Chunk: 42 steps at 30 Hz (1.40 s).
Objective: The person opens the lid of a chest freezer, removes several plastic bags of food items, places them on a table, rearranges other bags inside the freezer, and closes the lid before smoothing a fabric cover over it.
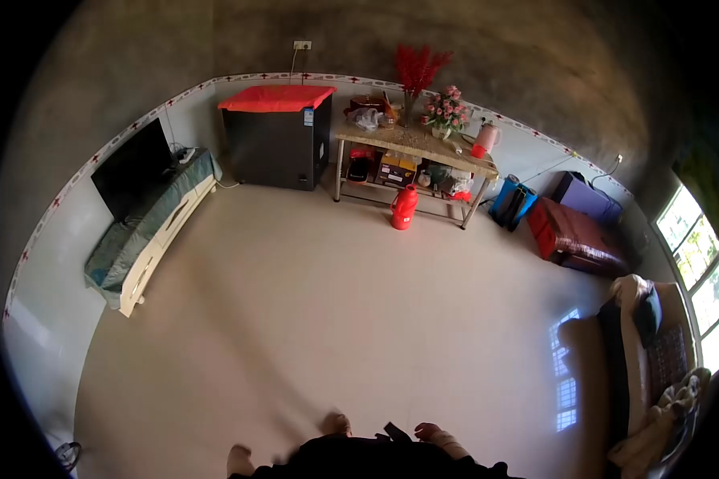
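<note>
My right hand [430, 433] shows at the bottom edge, beside my dark clothing [367, 461]. Its fingers are loosely bent and a little apart, and I see nothing in them. A short dark strap or flap [395, 433] sticks up just left of it. What looks like my left hand [240, 459] is at the lower left, blurred and cut off, so its fingers cannot be made out. Between the two, a bare foot [338, 424] rests on the pale tiled floor [351, 319]. Both hands are far from the furniture.
A red thermos flask [404, 207] stands before a wooden table [411, 144] with flowers and a pink kettle [490, 136]. Left of it is a dark freezer [272, 144] with a red cover. A television [132, 172] and low cabinet [160, 239] line the left wall; a sofa [631, 359] the right.
</note>
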Each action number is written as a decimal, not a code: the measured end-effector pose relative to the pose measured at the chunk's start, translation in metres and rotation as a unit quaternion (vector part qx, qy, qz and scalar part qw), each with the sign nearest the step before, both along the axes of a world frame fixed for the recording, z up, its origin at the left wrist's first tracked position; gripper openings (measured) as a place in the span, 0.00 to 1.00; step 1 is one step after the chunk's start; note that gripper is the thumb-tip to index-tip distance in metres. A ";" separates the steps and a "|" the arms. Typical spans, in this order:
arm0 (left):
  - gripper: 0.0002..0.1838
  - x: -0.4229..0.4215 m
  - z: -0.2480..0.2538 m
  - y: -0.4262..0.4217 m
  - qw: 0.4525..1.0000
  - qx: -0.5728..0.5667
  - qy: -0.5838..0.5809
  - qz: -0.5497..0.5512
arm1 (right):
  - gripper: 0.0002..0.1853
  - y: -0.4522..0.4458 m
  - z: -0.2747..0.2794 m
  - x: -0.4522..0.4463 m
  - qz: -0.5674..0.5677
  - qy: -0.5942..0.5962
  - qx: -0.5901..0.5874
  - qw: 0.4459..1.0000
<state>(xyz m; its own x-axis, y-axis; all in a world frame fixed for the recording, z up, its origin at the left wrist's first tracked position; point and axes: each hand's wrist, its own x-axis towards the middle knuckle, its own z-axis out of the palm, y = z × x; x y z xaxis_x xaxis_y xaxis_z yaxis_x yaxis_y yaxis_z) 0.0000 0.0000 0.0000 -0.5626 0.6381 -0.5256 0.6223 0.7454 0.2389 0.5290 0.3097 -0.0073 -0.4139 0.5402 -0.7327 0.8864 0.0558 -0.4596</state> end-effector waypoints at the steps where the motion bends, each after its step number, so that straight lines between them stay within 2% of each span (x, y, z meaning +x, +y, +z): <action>1: 0.25 0.016 -0.004 -0.006 1.000 -0.003 -0.009 0.001 | 0.16 0.000 -0.025 0.042 0.004 0.007 0.055 0.998; 2: 0.20 -0.005 -0.018 0.066 1.000 0.013 0.001 -0.028 | 0.16 -0.001 -0.019 0.072 -0.139 0.021 0.014 0.990; 3: 0.16 -0.037 -0.020 0.154 0.998 0.033 -0.006 -0.056 | 0.15 0.057 -0.012 0.021 -0.278 0.041 -0.044 0.959; 5: 0.14 -0.057 -0.028 0.326 0.981 0.157 -0.013 -0.113 | 0.12 0.135 0.021 -0.006 -0.268 0.019 0.009 0.963; 6: 0.13 -0.024 0.015 0.351 0.965 0.180 -0.156 -0.111 | 0.11 0.143 0.027 0.003 -0.166 -0.035 0.031 0.985; 7: 0.13 -0.030 0.056 0.420 0.927 0.302 -0.182 -0.129 | 0.10 0.162 0.034 -0.005 0.089 -0.115 0.075 0.987; 8: 0.11 -0.008 0.104 0.451 0.904 0.346 -0.215 -0.127 | 0.09 0.169 0.037 -0.001 0.298 -0.168 0.101 0.934; 9: 0.10 0.005 0.134 0.476 0.878 0.392 -0.247 -0.122 | 0.09 0.178 0.037 -0.002 0.377 -0.187 0.079 0.904; 10: 0.10 -0.010 0.132 0.506 0.877 0.400 -0.240 -0.115 | 0.09 0.197 0.035 -0.011 0.345 -0.185 0.048 0.919; 12: 0.14 -0.016 0.110 0.536 0.853 0.394 -0.329 -0.096 | 0.10 0.240 0.031 -0.036 0.166 -0.181 -0.028 0.969; 14: 0.09 -0.061 0.114 0.543 0.891 0.363 -0.228 -0.149 | 0.10 0.298 0.025 -0.071 0.133 -0.176 -0.045 0.974; 15: 0.09 -0.088 0.074 0.535 0.939 0.233 -0.231 -0.106 | 0.11 0.330 0.021 -0.088 0.149 -0.175 -0.047 0.972; 16: 0.10 -0.120 0.008 0.519 0.964 0.180 -0.032 -0.193 | 0.11 0.365 0.020 -0.106 0.171 -0.175 -0.046 0.969; 17: 0.11 -0.146 0.028 0.503 0.994 0.029 -0.028 -0.103 | 0.12 0.403 0.018 -0.128 0.201 -0.176 -0.041 0.963; 18: 0.15 -0.174 0.018 0.477 0.970 -0.184 -0.016 -0.158 | 0.12 0.442 0.016 -0.148 0.242 -0.180 -0.031 0.953; 19: 0.16 -0.202 -0.016 0.438 0.955 -0.283 -0.063 0.060 | 0.13 0.487 0.013 -0.171 0.299 -0.188 -0.006 0.936; 20: 0.16 -0.203 0.033 0.432 0.959 -0.252 -0.040 0.125 | 0.13 0.531 0.004 -0.200 0.361 -0.189 0.030 0.913; 21: 0.15 -0.203 0.067 0.426 0.941 -0.231 -0.053 0.243 | 0.14 0.576 0.000 -0.227 0.404 -0.190 0.078 0.891; 22: 0.12 -0.221 0.018 0.396 0.944 -0.327 -0.045 0.000 | 0.14 0.619 -0.002 -0.262 0.400 -0.182 0.137 0.888; 23: 0.09 -0.215 0.046 0.400 0.925 -0.175 -0.172 0.290 | 0.13 0.659 0.007 -0.304 0.351 -0.156 0.195 0.903; 24: 0.09 -0.207 0.070 0.401 0.801 0.016 -0.241 0.549 | 0.13 0.699 0.014 -0.346 0.299 -0.123 0.251 0.912; 25: 0.09 -0.198 0.072 0.400 0.794 0.013 -0.244 0.557 | 0.14 0.730 0.030 -0.383 0.201 -0.055 0.247 0.946; 26: 0.08 -0.200 0.074 0.407 0.749 0.028 -0.285 0.598 | 0.14 0.750 0.057 -0.435 0.102 0.010 0.238 0.966; 27: 0.07 -0.203 0.072 0.411 0.699 0.040 -0.321 0.638 | 0.14 0.772 0.061 -0.473 0.091 0.029 0.249 0.964; 28: 0.07 -0.205 0.063 0.416 0.675 0.041 -0.345 0.651 | 0.12 0.794 0.064 -0.503 0.096 0.084 0.298 0.946; 30: 0.08 -0.213 0.059 0.426 0.691 0.019 -0.348 0.633 | 0.09 0.798 0.057 -0.582 0.032 0.162 0.241 0.956; 32: 0.08 -0.242 0.056 0.443 0.724 -0.019 -0.338 0.601 | 0.10 0.803 0.026 -0.634 0.068 0.211 0.197 0.955; 33: 0.08 -0.263 0.054 0.454 0.740 -0.038 -0.329 0.585 | 0.10 0.795 0.025 -0.652 0.095 0.188 0.183 0.960; 34: 0.08 -0.289 0.054 0.470 0.754 -0.054 -0.320 0.570 | 0.12 0.797 0.032 -0.664 0.220 0.165 0.212 0.938; 35: 0.09 -0.321 0.055 0.483 0.777 -0.070 -0.303 0.547 | 0.14 0.787 0.043 -0.683 0.330 0.121 0.187 0.917; 36: 0.09 -0.354 0.052 0.501 0.808 -0.089 -0.282 0.509 | 0.12 0.786 0.028 -0.685 0.347 0.089 0.173 0.917; 37: 0.09 -0.391 0.048 0.520 0.862 -0.122 -0.247 0.425 | 0.12 0.796 0.015 -0.689 0.385 -0.060 0.014 0.921; 38: 0.09 -0.433 0.045 0.541 0.916 -0.172 -0.194 0.306 | 0.12 0.801 0.005 -0.694 0.455 -0.116 -0.031 0.882; 39: 0.10 -0.475 0.039 0.571 0.954 -0.247 -0.122 0.113 | 0.14 0.811 0.016 -0.687 0.416 -0.078 -0.013 0.906; 40: 0.10 -0.517 0.030 0.603 0.950 -0.300 -0.056 -0.062 | 0.14 0.818 0.060 -0.704 0.341 -0.173 -0.062 0.922; 41: 0.10 -0.553 0.027 0.641 0.935 -0.319 -0.011 -0.151 | 0.14 0.834 0.063 -0.707 0.280 -0.209 -0.060 0.935; 42: 0.09 -0.594 0.001 0.678 0.977 -0.194 0.068 -0.063 | 0.14 0.854 0.054 -0.713 0.331 -0.190 -0.011 0.924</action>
